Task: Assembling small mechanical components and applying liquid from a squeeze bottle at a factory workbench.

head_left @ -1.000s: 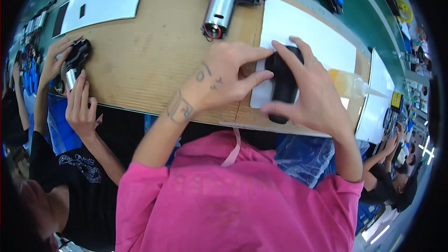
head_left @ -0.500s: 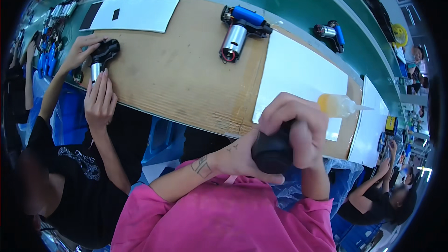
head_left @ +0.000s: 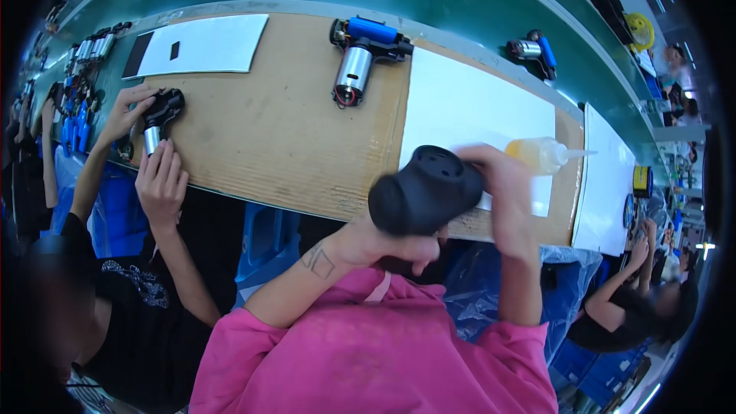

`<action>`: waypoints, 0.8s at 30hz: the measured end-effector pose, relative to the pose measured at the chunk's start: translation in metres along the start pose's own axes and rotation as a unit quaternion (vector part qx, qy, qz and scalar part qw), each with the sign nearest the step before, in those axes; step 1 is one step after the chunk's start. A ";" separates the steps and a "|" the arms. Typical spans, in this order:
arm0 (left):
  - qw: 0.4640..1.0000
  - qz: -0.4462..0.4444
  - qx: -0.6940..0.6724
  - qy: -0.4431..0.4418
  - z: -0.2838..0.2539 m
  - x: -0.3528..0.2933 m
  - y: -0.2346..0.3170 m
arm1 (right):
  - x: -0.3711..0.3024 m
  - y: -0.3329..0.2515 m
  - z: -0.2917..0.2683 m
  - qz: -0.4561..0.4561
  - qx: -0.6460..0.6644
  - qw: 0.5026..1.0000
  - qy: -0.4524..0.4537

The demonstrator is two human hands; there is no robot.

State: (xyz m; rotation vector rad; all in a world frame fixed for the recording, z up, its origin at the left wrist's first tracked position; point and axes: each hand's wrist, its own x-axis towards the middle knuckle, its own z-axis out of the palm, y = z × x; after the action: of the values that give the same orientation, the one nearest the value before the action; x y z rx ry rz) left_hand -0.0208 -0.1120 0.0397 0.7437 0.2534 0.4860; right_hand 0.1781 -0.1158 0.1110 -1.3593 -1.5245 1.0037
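A black moulded housing [head_left: 425, 192], rounded, with small holes in its round upper end, is held up in front of my chest, over the table's near edge. My left hand [head_left: 391, 245] is closed around it from below, the thumb pointing right. Blurred by motion, my right hand [head_left: 507, 195] has its fingers bent against the housing's right end; the fingertips are partly hidden. Just beyond that hand, a squeeze bottle [head_left: 537, 156] with yellowish liquid and a thin nozzle lies over the white sheet [head_left: 479, 107]. Farther off rests a motor assembly [head_left: 356, 61] with a silver motor and blue cylinder.
Cardboard [head_left: 276, 107] covers the tabletop. On my left, a co-worker's hands [head_left: 157, 176] hold a black and silver part. More motor assemblies [head_left: 529, 50] sit on the green bench [head_left: 429, 0] behind. A second white board [head_left: 602, 192] and a yellow-black tin [head_left: 642, 180] are at right.
The black housing has turned, bringing its holed end into view, and moved slightly up and left. My right hand has shifted toward its right end. The whole view has shifted a little.
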 end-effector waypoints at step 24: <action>0.926 0.071 0.362 0.080 0.077 0.034 -0.048 | -0.113 0.022 -0.016 0.003 -0.211 0.887 0.411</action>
State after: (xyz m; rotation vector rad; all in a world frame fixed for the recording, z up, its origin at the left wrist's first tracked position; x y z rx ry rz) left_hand 0.0545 -0.1699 0.0599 1.4551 0.5502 0.5959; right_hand 0.2073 -0.2256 0.0875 -1.7740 -1.0849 0.0141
